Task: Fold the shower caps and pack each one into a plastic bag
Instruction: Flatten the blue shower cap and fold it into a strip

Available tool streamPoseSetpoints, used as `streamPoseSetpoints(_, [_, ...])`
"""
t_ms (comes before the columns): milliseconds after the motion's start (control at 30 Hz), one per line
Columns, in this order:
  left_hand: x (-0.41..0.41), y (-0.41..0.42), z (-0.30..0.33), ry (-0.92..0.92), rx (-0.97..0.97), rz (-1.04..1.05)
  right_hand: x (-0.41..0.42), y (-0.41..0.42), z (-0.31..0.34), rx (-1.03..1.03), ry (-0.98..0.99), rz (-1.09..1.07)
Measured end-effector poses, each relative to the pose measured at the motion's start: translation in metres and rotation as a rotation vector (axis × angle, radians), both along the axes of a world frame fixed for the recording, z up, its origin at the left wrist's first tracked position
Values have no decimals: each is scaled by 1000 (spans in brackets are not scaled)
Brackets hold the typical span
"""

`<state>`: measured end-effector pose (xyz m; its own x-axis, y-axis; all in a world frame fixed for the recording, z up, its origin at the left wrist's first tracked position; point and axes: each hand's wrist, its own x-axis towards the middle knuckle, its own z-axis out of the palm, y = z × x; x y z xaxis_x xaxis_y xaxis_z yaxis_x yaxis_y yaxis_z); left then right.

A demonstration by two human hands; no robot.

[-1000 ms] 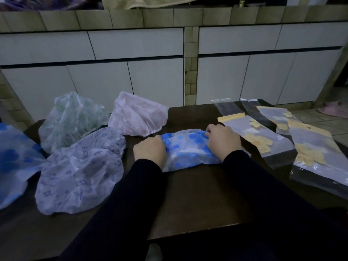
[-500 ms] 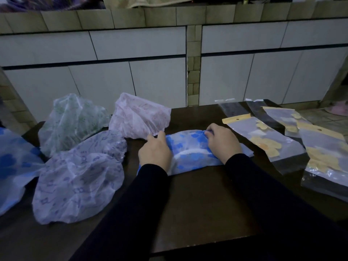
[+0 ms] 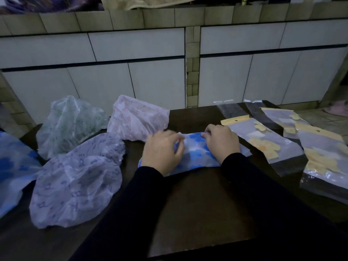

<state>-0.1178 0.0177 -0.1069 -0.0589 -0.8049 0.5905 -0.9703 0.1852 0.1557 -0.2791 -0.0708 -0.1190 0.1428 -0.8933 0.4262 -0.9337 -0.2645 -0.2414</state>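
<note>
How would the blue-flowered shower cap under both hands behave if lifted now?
Blue-flowered shower cap looks thin and crinkly, so probably floppy and light. Left hand and right hand hold its folds down; released, it would likely spring open.

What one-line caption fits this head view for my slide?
Both hands, left and right, fold a blue-flowered shower cap on a dark table.

Dim, bluish — edges bowed, soft
</note>
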Motion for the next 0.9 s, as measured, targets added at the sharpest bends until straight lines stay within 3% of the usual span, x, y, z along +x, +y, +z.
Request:
streamPoseSetpoints(100, [4, -5, -7, -68, 287, 10, -1, 7, 7, -167, -33, 109])
streamPoseSetpoints(167, [6, -8, -10, -93, 458, 50, 4, 16, 12, -198, 61, 257])
streamPoseSetpoints(267, [6, -9, -12, -114, 571, 54, 16, 24, 6, 134, 319, 358])
streamPoseSetpoints(333, [7, -8, -13, -93, 621, 66, 17, 20, 1, 329, 351, 349])
streamPoseSetpoints(400, [9, -9, -13, -73, 675, 99, 15, 14, 0, 394, 343, 345])
streamPoseSetpoints(567, [8, -12, -11, -32, 727, 154, 14, 4, 3, 483, 290, 377])
streamPoseSetpoints(733, [-2, 2, -1, -93, 702, 227, 4, 9, 2, 367, -23, 434])
streamPoseSetpoints(833, [-5, 12, 7, -75, 662, 239, 2, 20, 4, 179, 98, 370])
streamPoseSetpoints(900, [-6, 15, 6, 13, 595, 271, 0, 25, 4, 181, 82, 388])
